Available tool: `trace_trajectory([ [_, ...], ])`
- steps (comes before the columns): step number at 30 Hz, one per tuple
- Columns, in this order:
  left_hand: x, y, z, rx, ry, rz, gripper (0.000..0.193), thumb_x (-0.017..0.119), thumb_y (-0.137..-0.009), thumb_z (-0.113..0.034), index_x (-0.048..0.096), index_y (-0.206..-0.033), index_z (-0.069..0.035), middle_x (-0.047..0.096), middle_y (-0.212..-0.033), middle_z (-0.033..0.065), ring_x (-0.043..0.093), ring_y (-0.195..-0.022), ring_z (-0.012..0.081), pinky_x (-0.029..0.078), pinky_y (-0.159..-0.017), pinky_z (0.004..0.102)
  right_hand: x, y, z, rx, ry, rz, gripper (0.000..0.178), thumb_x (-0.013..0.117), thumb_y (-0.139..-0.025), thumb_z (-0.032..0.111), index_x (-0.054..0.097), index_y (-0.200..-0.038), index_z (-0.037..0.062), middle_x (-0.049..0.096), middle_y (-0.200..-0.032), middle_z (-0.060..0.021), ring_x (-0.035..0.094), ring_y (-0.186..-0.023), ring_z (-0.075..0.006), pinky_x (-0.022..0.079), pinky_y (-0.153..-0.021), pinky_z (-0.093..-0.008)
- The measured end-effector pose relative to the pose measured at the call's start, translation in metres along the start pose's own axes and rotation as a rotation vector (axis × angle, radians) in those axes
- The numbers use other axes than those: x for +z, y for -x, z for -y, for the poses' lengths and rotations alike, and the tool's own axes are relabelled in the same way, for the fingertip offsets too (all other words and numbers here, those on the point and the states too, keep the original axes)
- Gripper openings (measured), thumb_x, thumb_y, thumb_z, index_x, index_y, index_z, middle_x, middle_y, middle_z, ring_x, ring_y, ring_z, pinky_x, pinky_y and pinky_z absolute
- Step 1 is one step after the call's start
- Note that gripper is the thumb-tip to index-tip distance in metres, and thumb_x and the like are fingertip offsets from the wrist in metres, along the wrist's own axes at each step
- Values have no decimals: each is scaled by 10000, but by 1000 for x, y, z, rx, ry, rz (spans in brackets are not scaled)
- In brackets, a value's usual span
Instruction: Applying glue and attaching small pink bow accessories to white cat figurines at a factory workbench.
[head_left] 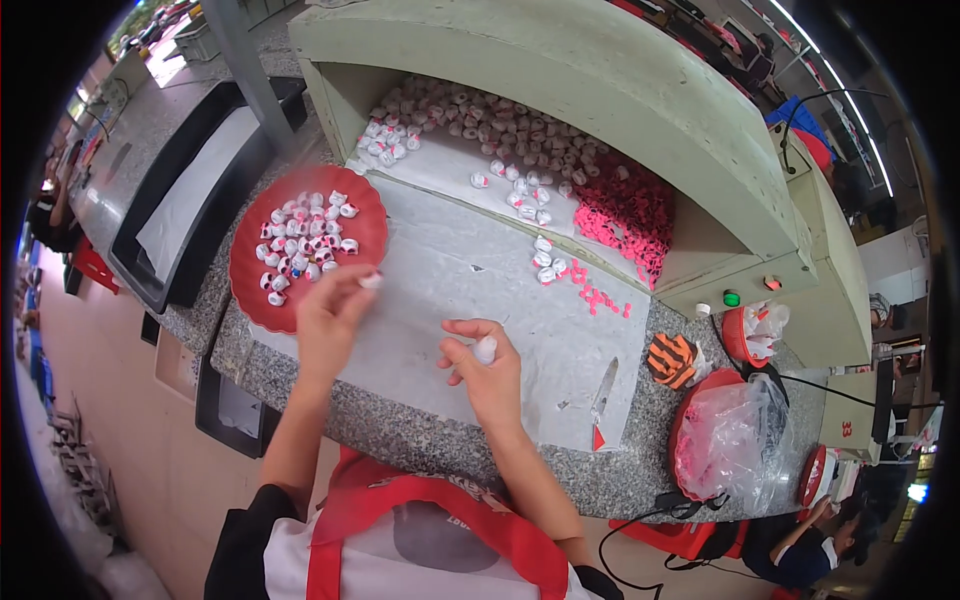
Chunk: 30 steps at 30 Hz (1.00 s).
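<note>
My left hand (332, 318) pinches a small white moulded piece (371, 281) between thumb and fingertips, beside a red scalloped dish (243, 285). Many white pieces with pink and dark markings (302, 228) lie in that dish. To the right, over the white sheet (430, 255), my right hand (484, 378) has its fingers curled round a small white bottle (485, 349). Plain white rounded pieces (530, 140) are heaped under the pale green hood, alongside a pile of small pink parts (625, 215). Several white pieces (545, 262) and loose pink bits (598, 297) sit on the sheet's far side.
A pointed blade with a red end (604, 395) lies on the sheet's right part. Beyond it are an orange-and-black striped bundle (672, 360), a red bowl (742, 335) and a plastic bag (740, 430). The green hood (560, 50) overhangs the back; a black tray (160, 270) stands left.
</note>
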<state>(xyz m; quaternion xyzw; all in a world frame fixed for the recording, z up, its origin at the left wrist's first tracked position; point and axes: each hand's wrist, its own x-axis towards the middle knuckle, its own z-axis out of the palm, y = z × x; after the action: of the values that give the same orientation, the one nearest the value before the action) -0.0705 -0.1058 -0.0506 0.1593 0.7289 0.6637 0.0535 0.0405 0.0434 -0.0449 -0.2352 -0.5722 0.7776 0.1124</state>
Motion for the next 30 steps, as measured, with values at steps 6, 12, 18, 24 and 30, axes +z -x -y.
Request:
trace_trajectory([
  [6,89,-51,5,466,-583,13,275,569,-683,27,613,-930,-87,513,-976,123,520,-896,270,444,-738,375,-56,2,1,-69,192,-166,228,609,-739,21,480,-927,21,528,-825,-55,543,-632,-98,443,-496,-200],
  [12,185,-73,40,724,-735,400,138,541,-681,-23,555,-818,-17,485,-886,110,514,-886,249,482,-650,353,-92,35,6,-148,148,-329,290,550,-738,-52,422,-987,24,477,-872,-60,540,-677,-115,471,-537,-225],
  [18,158,-62,14,328,-624,465,254,588,-719,-27,552,-971,-43,533,-933,90,561,-826,217,483,-665,319,-88,43,27,-356,188,-196,373,535,-731,-89,376,-1047,29,484,-874,-71,545,-746,-144,495,-610,-249],
  [24,105,9,-58,-539,766,605,316,563,-786,-9,502,-1096,5,559,-1020,93,598,-866,219,486,-734,275,-65,83,74,-427,112,-365,330,535,-716,-9,428,-1029,-4,506,-861,-97,543,-632,-150,484,-588,-250],
  [30,89,38,-84,-231,675,548,407,563,-768,57,448,-1159,50,534,-1059,134,574,-952,250,480,-809,300,-51,108,75,-812,577,-452,310,573,-671,136,522,-929,-30,516,-866,-91,517,-731,-169,420,-676,-263],
])
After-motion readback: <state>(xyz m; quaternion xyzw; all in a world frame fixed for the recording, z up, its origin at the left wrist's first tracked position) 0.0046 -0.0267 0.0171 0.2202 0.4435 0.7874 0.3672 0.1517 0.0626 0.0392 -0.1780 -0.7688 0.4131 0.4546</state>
